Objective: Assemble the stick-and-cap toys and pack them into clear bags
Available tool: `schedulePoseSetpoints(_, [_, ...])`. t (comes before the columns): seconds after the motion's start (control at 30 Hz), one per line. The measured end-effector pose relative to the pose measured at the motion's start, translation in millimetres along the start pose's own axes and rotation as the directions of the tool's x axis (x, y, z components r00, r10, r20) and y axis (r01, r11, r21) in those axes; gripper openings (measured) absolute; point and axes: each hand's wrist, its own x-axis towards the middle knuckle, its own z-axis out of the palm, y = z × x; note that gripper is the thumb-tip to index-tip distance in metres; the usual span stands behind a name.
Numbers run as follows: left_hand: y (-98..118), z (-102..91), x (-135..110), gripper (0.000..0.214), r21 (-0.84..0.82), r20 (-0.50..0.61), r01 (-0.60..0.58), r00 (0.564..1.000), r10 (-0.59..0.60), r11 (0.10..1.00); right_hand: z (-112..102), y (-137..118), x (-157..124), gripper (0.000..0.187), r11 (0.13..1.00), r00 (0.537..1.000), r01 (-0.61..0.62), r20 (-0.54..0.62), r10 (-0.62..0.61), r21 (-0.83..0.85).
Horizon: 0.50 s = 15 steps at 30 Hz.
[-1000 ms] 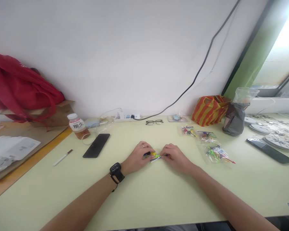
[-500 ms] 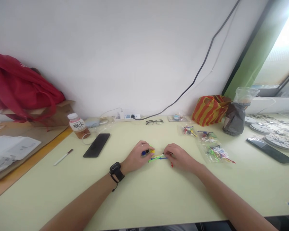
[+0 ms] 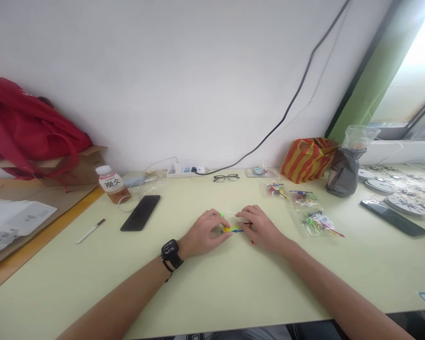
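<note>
My left hand [image 3: 207, 231], with a ring and a black watch [image 3: 171, 252] on the wrist, pinches a small yellow plastic piece [image 3: 227, 229] between thumb and fingertips. A bright green piece [image 3: 221, 215] shows by its index finger. My right hand [image 3: 260, 230] arches low over the table, thumb and index finger apart. By its fingertips lie a thin white piece [image 3: 231, 213] and a blue arrow-shaped pointer [image 3: 237, 231]. From under its fingers a red arrow-shaped tip [image 3: 252, 242] and a dark piece stick out; the palm hides the rest.
Clear bags of coloured pointers [image 3: 318, 223] lie to the right, near a dark phone [image 3: 393, 218] and stacked discs [image 3: 405, 206]. Glasses [image 3: 226, 178] and a power strip [image 3: 186, 172] sit by the wall. Leftward are a black phone [image 3: 140, 213], bottle [image 3: 113, 185] and pen [image 3: 91, 231].
My left fingers have shifted to the yellow piece, and the dark blue and black pieces in that hand no longer show. My right fingers have spread and reached slightly forward and left.
</note>
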Motion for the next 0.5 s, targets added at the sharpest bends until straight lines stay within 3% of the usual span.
schedulePoseSetpoints(0.17, [1.3,2.4,0.3,0.012,0.084,0.04,-0.073,0.997,0.07,0.994,5.3,-7.0,1.2,0.02,0.998,0.991,0.068,0.111,-0.068,0.004])
schedulePoseSetpoints(0.5, [-3.7,0.8,2.3,0.006,0.188,0.133,-0.126,0.986,0.102,0.974,0.2,-4.2,3.2,0.012,1.0,0.99,0.014,0.14,-0.017,0.023])
